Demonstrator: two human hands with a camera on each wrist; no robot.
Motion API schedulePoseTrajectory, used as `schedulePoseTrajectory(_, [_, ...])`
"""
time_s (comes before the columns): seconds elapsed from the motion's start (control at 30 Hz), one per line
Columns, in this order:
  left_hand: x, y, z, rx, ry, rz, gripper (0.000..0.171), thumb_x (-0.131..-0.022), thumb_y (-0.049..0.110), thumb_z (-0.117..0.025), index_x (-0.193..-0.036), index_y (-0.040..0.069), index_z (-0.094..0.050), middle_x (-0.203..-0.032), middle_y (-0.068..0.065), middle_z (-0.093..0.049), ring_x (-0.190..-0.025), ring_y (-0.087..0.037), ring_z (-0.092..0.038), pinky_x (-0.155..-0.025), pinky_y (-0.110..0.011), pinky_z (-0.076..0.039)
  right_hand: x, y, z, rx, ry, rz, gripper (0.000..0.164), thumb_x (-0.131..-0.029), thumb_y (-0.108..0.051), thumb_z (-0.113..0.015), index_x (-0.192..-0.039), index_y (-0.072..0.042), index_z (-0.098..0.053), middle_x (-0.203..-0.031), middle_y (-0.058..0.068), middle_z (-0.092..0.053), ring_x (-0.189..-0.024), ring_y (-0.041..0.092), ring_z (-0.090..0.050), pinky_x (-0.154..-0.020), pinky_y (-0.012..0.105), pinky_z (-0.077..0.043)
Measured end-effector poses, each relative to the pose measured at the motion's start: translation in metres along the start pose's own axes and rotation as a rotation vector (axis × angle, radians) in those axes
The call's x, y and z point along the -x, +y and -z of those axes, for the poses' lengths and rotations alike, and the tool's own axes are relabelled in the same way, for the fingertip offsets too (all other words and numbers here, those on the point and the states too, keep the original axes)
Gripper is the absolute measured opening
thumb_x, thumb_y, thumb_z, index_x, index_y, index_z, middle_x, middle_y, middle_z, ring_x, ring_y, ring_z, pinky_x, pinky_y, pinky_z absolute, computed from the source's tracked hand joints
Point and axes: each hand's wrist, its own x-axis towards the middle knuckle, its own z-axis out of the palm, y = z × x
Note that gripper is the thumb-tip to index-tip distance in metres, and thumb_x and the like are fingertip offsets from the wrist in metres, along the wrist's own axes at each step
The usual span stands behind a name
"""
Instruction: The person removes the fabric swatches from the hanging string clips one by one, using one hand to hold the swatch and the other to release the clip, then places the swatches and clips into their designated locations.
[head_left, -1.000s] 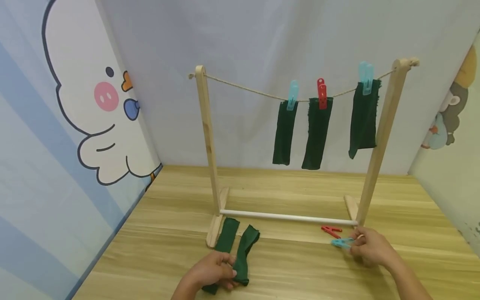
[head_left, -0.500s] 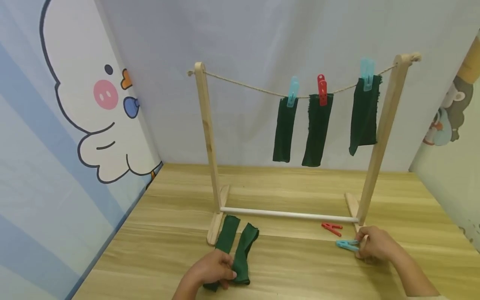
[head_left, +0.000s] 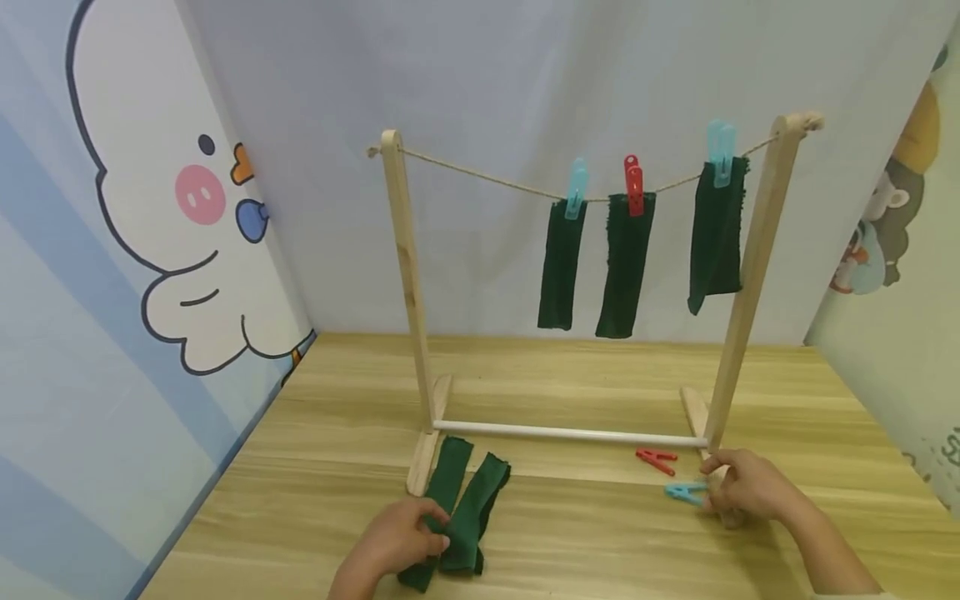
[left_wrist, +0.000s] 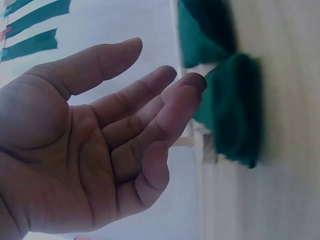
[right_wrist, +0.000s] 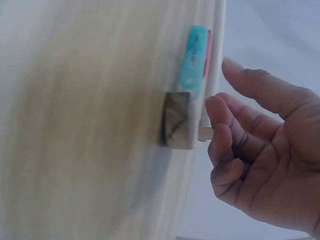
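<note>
My left hand [head_left: 393, 537] is over two dark green cloth strips on the table. In the left wrist view its fingers are loosely bent, with nothing between them and the thumb. The left strip [head_left: 452, 467] lies partly under the hand; the right strip [head_left: 474, 510] is slightly folded beside the fingertips. My right hand [head_left: 753, 485] hovers by the rack's right front foot [right_wrist: 179, 121], thumb apart from loosely curled fingers, holding nothing. Just left of it lies a light blue clothespin [head_left: 684, 493], with a red clothespin [head_left: 656, 460] behind.
A wooden rack [head_left: 408, 292] with a white lower bar [head_left: 562, 432] stands behind the hands. Three green strips hang from its rope [head_left: 480, 173] by two blue clothespins and a red one [head_left: 634, 187]. A pale wall rises behind.
The left hand has let go of the right strip, which now lies flatter, and has drawn slightly left. The right hand has released the blue clothespin, which has turned and lies on the table.
</note>
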Motion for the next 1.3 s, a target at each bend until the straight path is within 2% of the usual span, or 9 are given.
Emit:
schedulePoseTrajectory(0.1, [0.0, 0.001, 0.005, 0.001, 0.019, -0.025, 0.022, -0.082, 0.01, -0.069, -0.101, -0.001, -0.065, -0.068, 0.0, -0.059, -0.059, -0.016, -0.055, -0.051, -0.032, -0.045, 0.001, -0.006, 0.005, -0.017, -0.008, 0.05, 0.038, -0.077, -0.006, -0.072, -0.106, 0.012, -0.057, -0.068, 0.004, -0.058, -0.063, 0.02, -0.055, -0.054, 0.031, -0.045])
schedulePoseTrajectory(0.33, [-0.008, 0.005, 0.013, 0.093, -0.025, -0.091, 0.028, -0.085, 0.012, -0.066, -0.107, -0.005, -0.062, -0.073, -0.003, -0.06, -0.064, -0.017, -0.055, -0.055, -0.034, -0.046, 0.001, -0.024, 0.016, -0.048, -0.013, 0.139, 0.039, -0.083, -0.009, -0.069, -0.109, 0.014, -0.053, -0.072, 0.004, -0.059, -0.065, 0.02, -0.058, -0.057, 0.03, -0.047])
schedulePoseTrajectory(0.5, [-0.018, 0.011, 0.015, 0.112, -0.005, -0.156, 0.03, -0.088, 0.015, -0.063, -0.112, -0.003, -0.061, -0.08, -0.002, -0.062, -0.073, -0.017, -0.058, -0.062, -0.035, -0.047, -0.002, -0.038, 0.024, -0.075, -0.023, 0.213, 0.041, -0.086, -0.01, -0.067, -0.111, 0.017, -0.05, -0.078, 0.006, -0.061, -0.069, 0.018, -0.06, -0.06, 0.028, -0.049])
schedulePoseTrajectory(0.73, [-0.029, 0.022, 0.021, 0.13, 0.091, -0.251, 0.029, -0.091, 0.017, -0.062, -0.114, 0.0, -0.061, -0.088, -0.004, -0.064, -0.077, -0.018, -0.059, -0.066, -0.033, -0.049, -0.007, -0.066, 0.034, 0.007, 0.106, 0.301, 0.032, -0.085, -0.008, -0.068, -0.108, 0.01, -0.057, -0.076, 0.0, -0.062, -0.065, 0.01, -0.056, -0.057, 0.027, -0.049])
schedulePoseTrajectory(0.9, [-0.035, 0.037, 0.026, 0.149, 0.182, -0.278, 0.028, -0.092, 0.021, -0.061, -0.114, 0.005, -0.062, -0.096, -0.005, -0.062, -0.084, -0.018, -0.058, -0.07, -0.033, -0.049, -0.009, -0.086, 0.043, 0.048, 0.184, 0.368, 0.026, -0.087, -0.007, -0.066, -0.109, 0.005, -0.059, -0.081, -0.001, -0.063, -0.07, 0.01, -0.057, -0.058, 0.027, -0.048])
schedulePoseTrajectory(1.07, [-0.043, 0.051, 0.025, 0.155, 0.259, -0.317, 0.027, -0.092, 0.02, -0.061, -0.115, 0.006, -0.062, -0.097, -0.005, -0.062, -0.086, -0.017, -0.059, -0.073, -0.033, -0.049, -0.011, -0.104, 0.051, 0.093, 0.254, 0.393, 0.024, -0.087, -0.012, -0.067, -0.108, -0.001, -0.061, -0.084, -0.002, -0.063, -0.075, 0.009, -0.058, -0.062, 0.028, -0.046])
schedulePoseTrajectory(1.3, [-0.055, 0.071, 0.023, 0.186, 0.313, -0.371, 0.03, -0.091, 0.018, -0.063, -0.12, 0.01, -0.059, -0.107, -0.005, -0.062, -0.094, -0.02, -0.059, -0.078, -0.036, -0.048, -0.01, -0.13, 0.065, 0.118, 0.344, 0.498, 0.023, -0.085, -0.006, -0.068, -0.107, -0.002, -0.061, -0.087, -0.001, -0.063, -0.077, 0.007, -0.056, -0.063, 0.022, -0.044])
